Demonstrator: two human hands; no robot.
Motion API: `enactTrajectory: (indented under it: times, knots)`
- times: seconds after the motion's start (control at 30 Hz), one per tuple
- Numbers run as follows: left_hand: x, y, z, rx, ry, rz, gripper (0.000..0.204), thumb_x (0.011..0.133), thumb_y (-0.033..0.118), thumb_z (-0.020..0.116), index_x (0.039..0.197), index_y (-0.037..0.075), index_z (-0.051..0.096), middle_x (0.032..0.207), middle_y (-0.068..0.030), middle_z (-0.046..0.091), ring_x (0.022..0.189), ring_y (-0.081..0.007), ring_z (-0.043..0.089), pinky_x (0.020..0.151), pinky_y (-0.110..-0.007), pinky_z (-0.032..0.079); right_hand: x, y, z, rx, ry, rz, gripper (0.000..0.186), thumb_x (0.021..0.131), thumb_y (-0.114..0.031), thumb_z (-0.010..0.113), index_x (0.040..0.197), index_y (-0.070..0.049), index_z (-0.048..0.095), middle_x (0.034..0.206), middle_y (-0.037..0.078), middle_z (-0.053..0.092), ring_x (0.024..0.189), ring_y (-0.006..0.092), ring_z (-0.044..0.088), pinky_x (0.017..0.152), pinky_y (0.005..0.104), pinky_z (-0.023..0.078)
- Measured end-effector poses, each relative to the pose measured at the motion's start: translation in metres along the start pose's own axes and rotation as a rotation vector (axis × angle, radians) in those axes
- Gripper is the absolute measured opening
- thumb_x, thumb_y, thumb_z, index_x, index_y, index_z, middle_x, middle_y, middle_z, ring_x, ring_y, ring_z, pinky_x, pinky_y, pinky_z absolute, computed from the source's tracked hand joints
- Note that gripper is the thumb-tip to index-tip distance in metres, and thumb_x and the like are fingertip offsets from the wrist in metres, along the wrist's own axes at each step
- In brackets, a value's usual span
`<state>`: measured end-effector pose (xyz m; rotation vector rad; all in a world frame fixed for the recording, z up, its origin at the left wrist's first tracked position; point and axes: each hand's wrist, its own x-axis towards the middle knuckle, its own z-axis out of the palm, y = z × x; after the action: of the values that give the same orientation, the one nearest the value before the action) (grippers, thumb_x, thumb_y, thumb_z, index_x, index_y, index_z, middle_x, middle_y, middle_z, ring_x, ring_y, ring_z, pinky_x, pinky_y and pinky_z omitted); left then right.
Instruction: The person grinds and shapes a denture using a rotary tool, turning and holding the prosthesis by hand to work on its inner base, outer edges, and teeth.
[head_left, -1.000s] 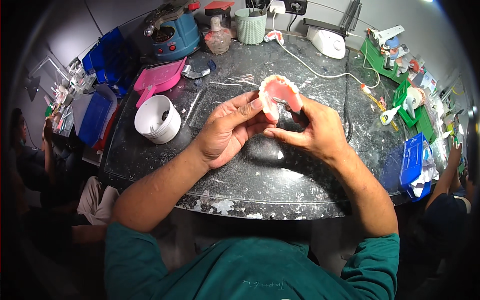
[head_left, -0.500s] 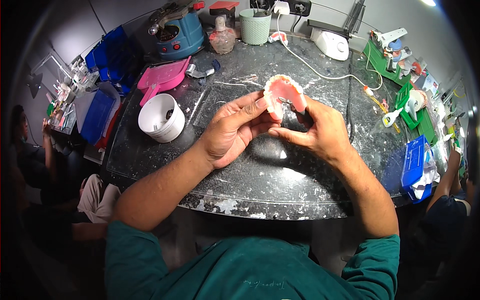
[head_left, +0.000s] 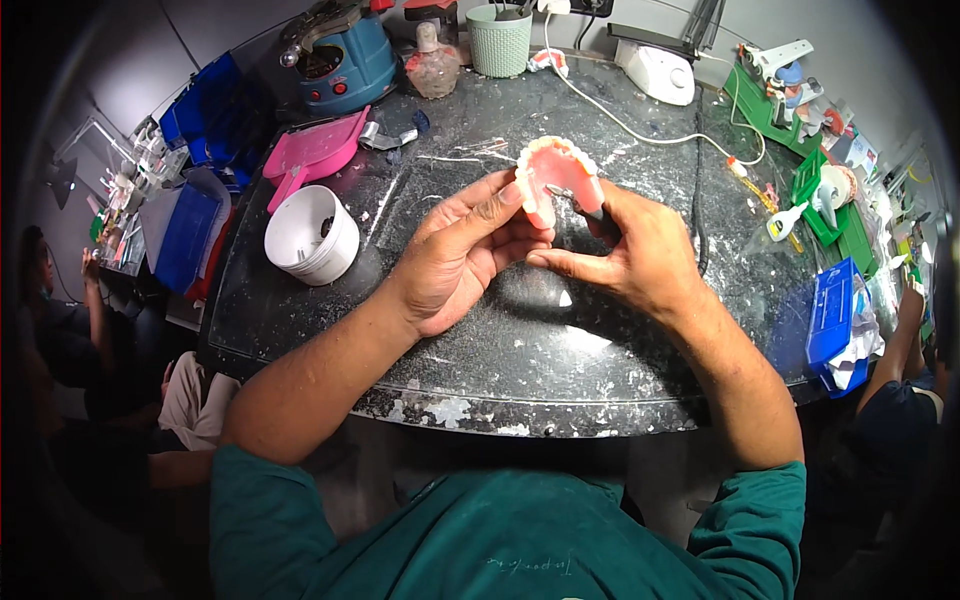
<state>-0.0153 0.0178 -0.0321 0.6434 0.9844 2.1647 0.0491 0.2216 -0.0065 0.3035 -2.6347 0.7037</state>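
Observation:
A pink denture [head_left: 550, 163] with a curved row of pale teeth is held up over the middle of the bench. My left hand [head_left: 465, 245] pinches its left end between thumb and fingers. Wrapped around a dark handpiece [head_left: 601, 226], my right hand [head_left: 645, 245] is close against the denture's right end. The handpiece's slim metal tip shows inside the denture's arch; whether it touches the pink surface I cannot tell. Most of the handpiece is hidden by my right fingers.
On the dark, dust-speckled bench [head_left: 480, 350] stand a white tub [head_left: 312, 250], a pink dustpan [head_left: 318, 150] and a blue machine [head_left: 348, 72]. Behind are a glass bottle [head_left: 434, 72], a green basket [head_left: 499, 45] and a white control box [head_left: 660, 75]. Blue bins [head_left: 836, 320] line the right; people sit on both sides.
The handpiece's metal tip now shows further inside the denture's arch. The denture is tilted slightly differently, with more of its pink inner surface showing. The view has shifted a little.

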Motion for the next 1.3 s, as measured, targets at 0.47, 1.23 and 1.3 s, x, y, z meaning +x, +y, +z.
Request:
enactTrajectory:
  times: [0.47, 1.23, 1.3]
  knots:
    - [0.0001, -0.0005, 0.0012, 0.066, 0.036, -0.018, 0.028, 0.102, 0.026, 0.054, 0.118, 0.003, 0.059, 0.101, -0.0041, 0.065, 0.095, -0.0115, 0.063, 0.082, -0.026, 0.052, -0.0022, -0.0002, -0.0015, -0.017, -0.02, -0.038, 0.06, 0.07, -0.062, 0.078, 0.09, -0.008, 0.065, 0.066, 0.007, 0.062, 0.059, 0.0256, 0.065, 0.055, 0.0374, 0.052]
    - [0.0002, 0.0006, -0.0036, 0.069, 0.01, -0.03, 0.031, 0.102, 0.026, 0.054, 0.12, 0.002, 0.059, 0.102, -0.0062, 0.066, 0.095, -0.0123, 0.063, 0.083, -0.027, 0.052, -0.0023, 0.0004, -0.0003, -0.023, -0.017, -0.063, 0.06, 0.071, -0.066, 0.074, 0.096, -0.011, 0.069, 0.067, 0.008, 0.063, 0.061, 0.0271, 0.065, 0.057, 0.0378, 0.053]
    - [0.0007, 0.0001, -0.0043, 0.065, 0.012, -0.029, 0.031, 0.102, 0.026, 0.053, 0.12, 0.001, 0.058, 0.102, -0.0065, 0.066, 0.095, -0.0124, 0.063, 0.083, -0.027, 0.052, -0.0021, 0.0013, -0.0002, -0.026, -0.004, -0.074, 0.06, 0.072, -0.066, 0.073, 0.096, -0.011, 0.07, 0.067, 0.008, 0.063, 0.061, 0.0269, 0.065, 0.057, 0.0379, 0.053]
